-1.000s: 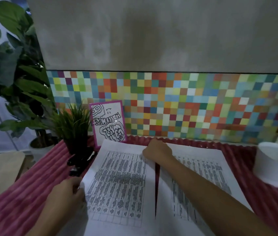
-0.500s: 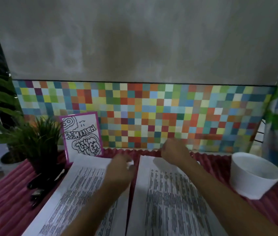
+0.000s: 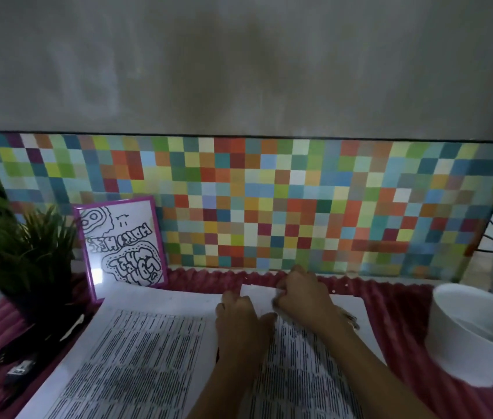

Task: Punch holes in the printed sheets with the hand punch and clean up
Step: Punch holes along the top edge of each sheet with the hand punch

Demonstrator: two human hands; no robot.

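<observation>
Two printed sheets lie side by side on a pink ribbed mat (image 3: 390, 300): the left sheet (image 3: 136, 352) and the right sheet (image 3: 296, 367). Both hands meet at the far left corner of the right sheet, which is lifted a little. My right hand (image 3: 302, 294) pinches that top edge. My left hand (image 3: 239, 319) has its fingers curled at the sheet's left edge, thumb on the paper. A dark tool, possibly the hand punch (image 3: 18, 368), lies at the left by the plant; it is too dim to make out.
A white bowl (image 3: 462, 352) stands at the right on the mat. A small potted plant (image 3: 24, 261) and a purple-framed drawing (image 3: 121, 249) stand at the back left. The coloured tile wall (image 3: 269, 207) closes the back.
The view has dropped and moved closer. My left hand moved right from the left sheet to the right sheet's corner, beside my right hand. That corner now stands lifted.
</observation>
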